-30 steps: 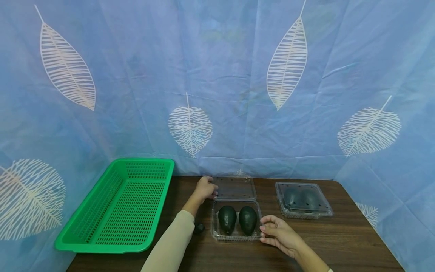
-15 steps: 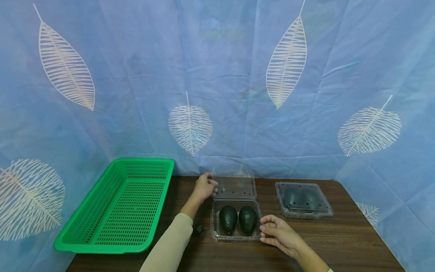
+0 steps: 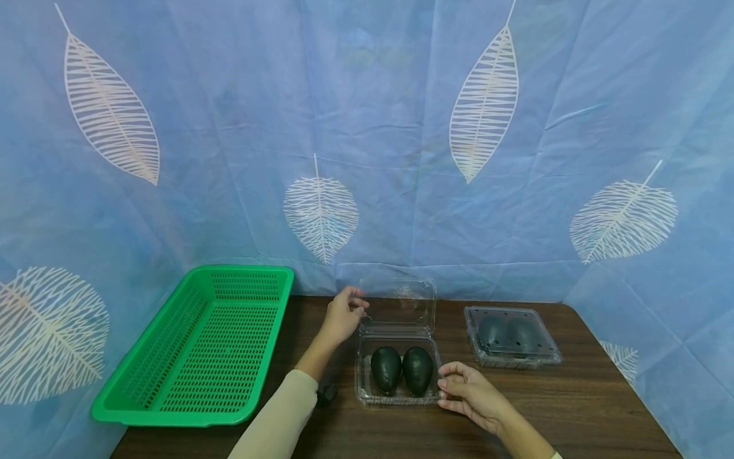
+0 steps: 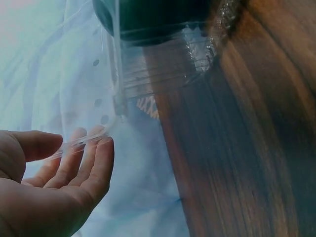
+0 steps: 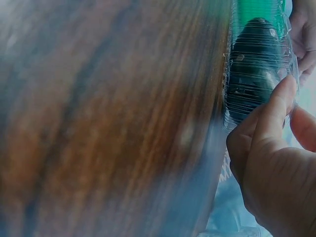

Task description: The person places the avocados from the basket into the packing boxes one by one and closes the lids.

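A clear plastic clamshell box (image 3: 367,394) stands mid-table with its lid (image 3: 401,312) raised at the back. Two dark green avocados (image 3: 387,370) lie side by side in its base. My left hand (image 3: 341,317) pinches the lid's left edge; the left wrist view shows the thumb on one side of the thin plastic and fingers on the other. At the base's right side, my right hand (image 3: 473,396) holds the rim between thumb and fingers. Through the ribbed wall, one avocado (image 5: 254,64) shows in the right wrist view.
To the left stands a green slotted basket (image 3: 226,357). Another clamshell box (image 3: 512,338), closed over two dark fruits, sits at the right on the brown wooden table (image 3: 590,395). A blue curtain (image 3: 395,140) with leaf prints hangs behind the table.
The lid has swung up from lying nearly flat at the back to a steeper tilt, with my left hand rising along with it. My right hand stays at the base's right side.
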`<state>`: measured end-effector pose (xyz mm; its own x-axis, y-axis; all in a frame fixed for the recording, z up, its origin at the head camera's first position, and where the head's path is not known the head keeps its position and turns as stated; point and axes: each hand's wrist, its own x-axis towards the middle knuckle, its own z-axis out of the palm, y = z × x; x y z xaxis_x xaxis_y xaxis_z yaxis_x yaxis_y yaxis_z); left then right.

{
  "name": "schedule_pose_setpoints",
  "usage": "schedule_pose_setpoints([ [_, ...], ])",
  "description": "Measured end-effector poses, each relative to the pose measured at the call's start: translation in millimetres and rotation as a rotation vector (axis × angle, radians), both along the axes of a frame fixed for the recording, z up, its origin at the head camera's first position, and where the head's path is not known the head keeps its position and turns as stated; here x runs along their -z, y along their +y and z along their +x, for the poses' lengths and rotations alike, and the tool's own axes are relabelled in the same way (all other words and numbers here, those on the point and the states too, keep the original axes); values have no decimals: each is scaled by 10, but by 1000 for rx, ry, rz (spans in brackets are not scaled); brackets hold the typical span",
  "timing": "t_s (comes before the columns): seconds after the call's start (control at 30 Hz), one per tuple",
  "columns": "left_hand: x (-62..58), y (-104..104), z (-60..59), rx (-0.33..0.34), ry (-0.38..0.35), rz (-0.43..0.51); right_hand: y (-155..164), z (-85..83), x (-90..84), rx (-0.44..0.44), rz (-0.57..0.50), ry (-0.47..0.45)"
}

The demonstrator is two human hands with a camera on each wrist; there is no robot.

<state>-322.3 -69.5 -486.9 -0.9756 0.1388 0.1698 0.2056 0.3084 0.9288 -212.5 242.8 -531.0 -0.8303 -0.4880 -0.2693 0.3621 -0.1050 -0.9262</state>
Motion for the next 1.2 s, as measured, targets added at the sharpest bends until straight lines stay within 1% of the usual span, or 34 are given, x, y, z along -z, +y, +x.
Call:
schedule_pose_setpoints([
  [0.13, -26, -16, 76, 2, 54, -16, -4, -1, -7, 9, 1, -14],
  [0.23, -44, -33, 132, 2, 78, -36, -6, -9, -11, 12, 0, -24],
  [0.37, -82, -74, 224, 40, 102, -44, -2, -23, 1, 3, -11, -19],
  [0.47, -107, -103, 314, 72, 116, -34, -3, -21, 13, -8, -16, -18],
  [0.6, -152, -108, 451, 91, 113, -23, -10, -15, 11, -5, -13, -33],
  [0.7, -179, -105, 558, 110, 125, -30, -9, -13, 17, 1, -17, -40],
  [0.83, -177, -113, 690, 135, 182, -57, -4, -10, 40, -8, -30, -49],
  [0.93, -158, -119, 766, 131, 223, -87, 2, -3, 59, -18, -40, -54],
  [1.03, -125, -127, 824, 113, 228, -128, 7, -2, 67, -25, -51, -62],
  [1.1, -101, -133, 855, 100, 214, -157, 11, -7, 62, -27, -60, -70],
  [1.2, -63, -142, 893, 94, 212, -207, 18, -25, 45, -25, -73, -81],
])
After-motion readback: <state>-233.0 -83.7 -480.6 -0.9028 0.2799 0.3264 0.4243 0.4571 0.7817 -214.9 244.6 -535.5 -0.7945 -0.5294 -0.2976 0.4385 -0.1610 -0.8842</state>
